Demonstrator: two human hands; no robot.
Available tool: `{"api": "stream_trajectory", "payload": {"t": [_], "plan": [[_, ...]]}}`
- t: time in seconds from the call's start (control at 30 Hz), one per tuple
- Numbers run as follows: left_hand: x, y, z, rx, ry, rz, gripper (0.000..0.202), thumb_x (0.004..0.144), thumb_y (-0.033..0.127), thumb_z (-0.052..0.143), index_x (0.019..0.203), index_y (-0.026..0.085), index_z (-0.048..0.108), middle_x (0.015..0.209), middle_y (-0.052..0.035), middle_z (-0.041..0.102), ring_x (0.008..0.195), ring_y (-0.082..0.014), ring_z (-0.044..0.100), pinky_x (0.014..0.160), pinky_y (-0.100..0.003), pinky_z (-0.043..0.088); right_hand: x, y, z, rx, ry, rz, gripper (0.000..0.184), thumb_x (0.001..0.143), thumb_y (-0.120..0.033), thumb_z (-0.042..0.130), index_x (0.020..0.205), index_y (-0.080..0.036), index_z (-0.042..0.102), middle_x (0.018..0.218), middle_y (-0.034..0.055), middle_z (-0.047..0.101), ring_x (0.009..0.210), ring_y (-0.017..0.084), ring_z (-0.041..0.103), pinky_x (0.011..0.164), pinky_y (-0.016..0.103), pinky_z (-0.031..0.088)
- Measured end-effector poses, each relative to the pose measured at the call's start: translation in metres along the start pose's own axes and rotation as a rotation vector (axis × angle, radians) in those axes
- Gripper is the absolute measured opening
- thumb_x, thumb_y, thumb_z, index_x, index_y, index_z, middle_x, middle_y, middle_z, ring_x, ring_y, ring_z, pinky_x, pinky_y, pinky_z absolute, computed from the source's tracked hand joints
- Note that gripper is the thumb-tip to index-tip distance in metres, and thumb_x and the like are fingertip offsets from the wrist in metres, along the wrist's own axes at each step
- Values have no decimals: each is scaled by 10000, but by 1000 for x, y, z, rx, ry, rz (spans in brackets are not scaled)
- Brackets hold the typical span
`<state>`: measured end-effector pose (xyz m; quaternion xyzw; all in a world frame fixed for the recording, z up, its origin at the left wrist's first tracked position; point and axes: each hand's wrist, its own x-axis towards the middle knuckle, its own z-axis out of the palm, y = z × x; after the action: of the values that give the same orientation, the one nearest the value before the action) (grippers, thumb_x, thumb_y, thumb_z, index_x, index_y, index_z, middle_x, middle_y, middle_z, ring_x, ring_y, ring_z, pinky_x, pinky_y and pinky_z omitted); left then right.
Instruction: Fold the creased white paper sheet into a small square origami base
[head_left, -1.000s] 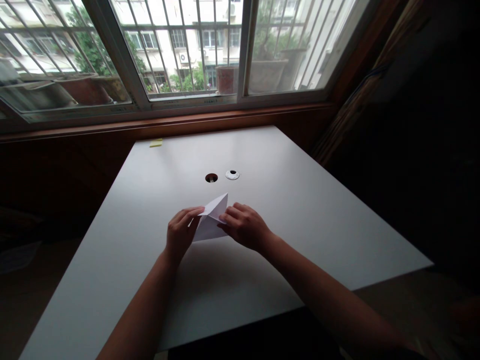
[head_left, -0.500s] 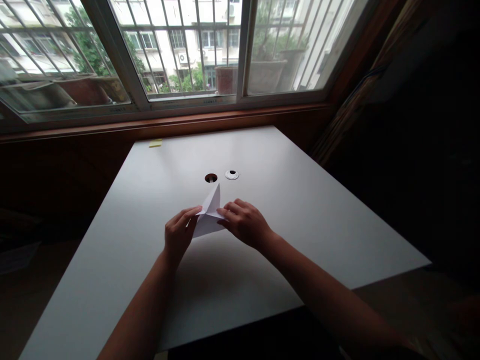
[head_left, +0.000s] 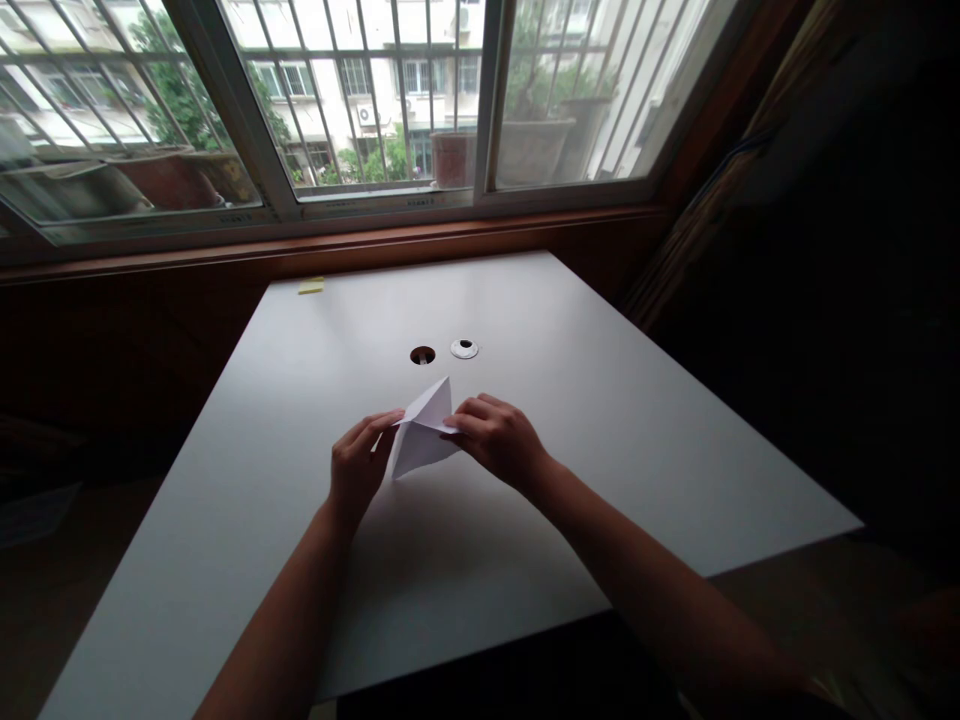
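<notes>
A folded sheet of white paper (head_left: 426, 445) is held up just above the white table (head_left: 600, 440). Its top forms a pointed peak, and creases meet near its middle. My left hand (head_left: 361, 455) pinches the paper's left edge, fingers on top and the thumb mostly hidden. On the right side, my right hand (head_left: 491, 432) grips the other edge between thumb and fingers. The lower flap hangs between both hands toward me.
Beyond the paper, the table has a round cable hole (head_left: 422, 356), with a round white grommet cover (head_left: 464, 349) lying beside it. A yellow sticky note (head_left: 311, 286) lies at the far left edge. A barred window (head_left: 375, 100) stands behind the table.
The paper's peak has shifted right and slightly lower, and its lower flap has swung a little to the right. My right hand has moved slightly right; my left hand has hardly moved.
</notes>
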<state>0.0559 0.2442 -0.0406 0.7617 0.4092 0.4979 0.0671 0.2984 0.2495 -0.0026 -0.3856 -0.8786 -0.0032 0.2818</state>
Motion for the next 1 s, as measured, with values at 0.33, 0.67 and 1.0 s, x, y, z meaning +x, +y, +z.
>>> {"api": "stream_trajectory", "payload": {"t": [0.33,0.67,1.0], "plan": [[1,2,-1,95,-79,248,593,855,248,686,1383,320,424,1321,-119,576,1187,-258,592,942,-444,540,9,-17,-17,-128,-20,-157,223,989,-219,461,1092,-204,658,982,94,679,894,222,550,757,367,426],[-3,3,-2,116,30,122,201,897,236,632,1092,259,592,1189,-78,585,1050,-201,639,880,-375,577,11,-17,-27,122,41,-93,212,957,-296,547,1136,-244,648,1072,66,677,955,217,563,854,393,480],[1,7,-1,112,109,123,255,849,178,687,1083,244,611,1217,-74,561,1068,-201,629,901,-380,571,0,-10,-16,480,159,199,541,888,-301,653,1390,-288,452,985,47,640,875,186,608,807,354,537]]}}
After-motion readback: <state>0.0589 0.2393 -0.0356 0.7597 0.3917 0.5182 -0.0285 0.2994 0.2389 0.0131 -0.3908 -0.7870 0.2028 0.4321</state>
